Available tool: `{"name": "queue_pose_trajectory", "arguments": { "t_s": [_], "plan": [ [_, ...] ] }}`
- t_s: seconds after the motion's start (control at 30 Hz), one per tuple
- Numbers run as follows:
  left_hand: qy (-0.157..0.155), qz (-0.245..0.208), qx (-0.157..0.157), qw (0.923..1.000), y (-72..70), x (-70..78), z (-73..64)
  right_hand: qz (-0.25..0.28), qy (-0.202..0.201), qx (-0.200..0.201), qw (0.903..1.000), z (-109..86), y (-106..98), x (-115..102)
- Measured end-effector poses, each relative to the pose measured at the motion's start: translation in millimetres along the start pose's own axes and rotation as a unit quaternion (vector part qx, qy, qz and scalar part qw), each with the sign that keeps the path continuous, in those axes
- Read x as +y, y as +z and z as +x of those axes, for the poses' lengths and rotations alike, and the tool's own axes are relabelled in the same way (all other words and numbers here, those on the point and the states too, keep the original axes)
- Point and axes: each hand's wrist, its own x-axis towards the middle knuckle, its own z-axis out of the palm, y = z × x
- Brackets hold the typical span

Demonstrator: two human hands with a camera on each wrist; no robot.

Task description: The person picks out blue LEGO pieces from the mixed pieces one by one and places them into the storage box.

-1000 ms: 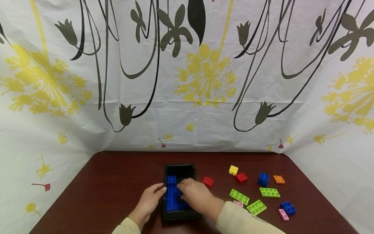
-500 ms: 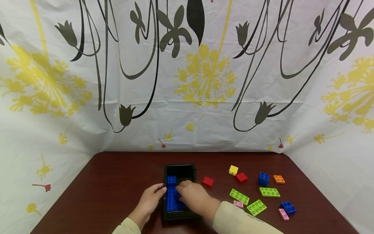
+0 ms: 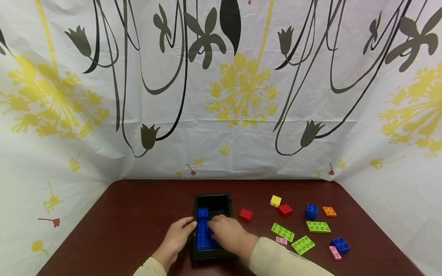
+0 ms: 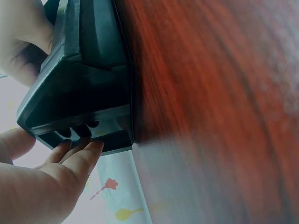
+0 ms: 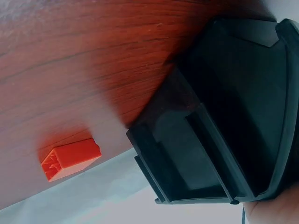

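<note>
A black plastic bin (image 3: pixel 213 254) stands on the table, with blue toy bricks (image 3: pixel 203 234) lined up along its left inner side. My left hand (image 3: pixel 177 235) holds the bin's left wall; in the left wrist view the thumb is at the rim and the other fingers (image 4: pixel 77 156) lie against the outside. Inside the bin, my right hand (image 3: pixel 228 233) has curled fingers on a blue brick beside that row, and the hand hides most of this brick. The right wrist view shows mainly the bin's outer wall (image 5: pixel 187 154), with only a bit of the hand.
Just right of the bin lies a red brick (image 3: pixel 245 214). Farther right are a yellow brick (image 3: pixel 275 201), another red brick (image 3: pixel 285 209), blue bricks (image 3: pixel 311 211), an orange brick (image 3: pixel 329 211), several lime green bricks (image 3: pixel 303 245) and pink ones (image 3: pixel 335 253). A patterned curtain (image 3: pixel 221 153) surrounds the table.
My right hand has shifted slightly left and down within the bin, its forearm following. The left hand and the bin have stayed in place.
</note>
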Motion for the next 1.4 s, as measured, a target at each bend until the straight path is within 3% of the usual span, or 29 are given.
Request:
{"name": "queue_pose_trajectory", "arguments": {
  "t_s": [0.57, 0.9, 1.2, 1.4],
  "plan": [
    [0.010, 0.003, -0.003, 0.9999, 1.6, -2.0, -0.2, -0.021, -0.003, -0.019, 0.9996, 4.1, 11, 2],
    [0.008, -0.004, -0.003, 1.0000, 1.1, -1.1, -0.5, -0.003, 0.007, -0.022, 0.9997, 4.4, 7, 0],
    [0.006, 0.002, -0.006, 1.0000, 1.3, -2.1, 0.1, 0.006, 0.011, -0.021, 0.9997, 5.4, 7, 0],
    [0.014, 0.000, 0.001, 0.9999, 0.1, -1.7, -0.6, 0.015, 0.009, 0.001, 0.9998, 3.7, 6, 2]
  ]
}}
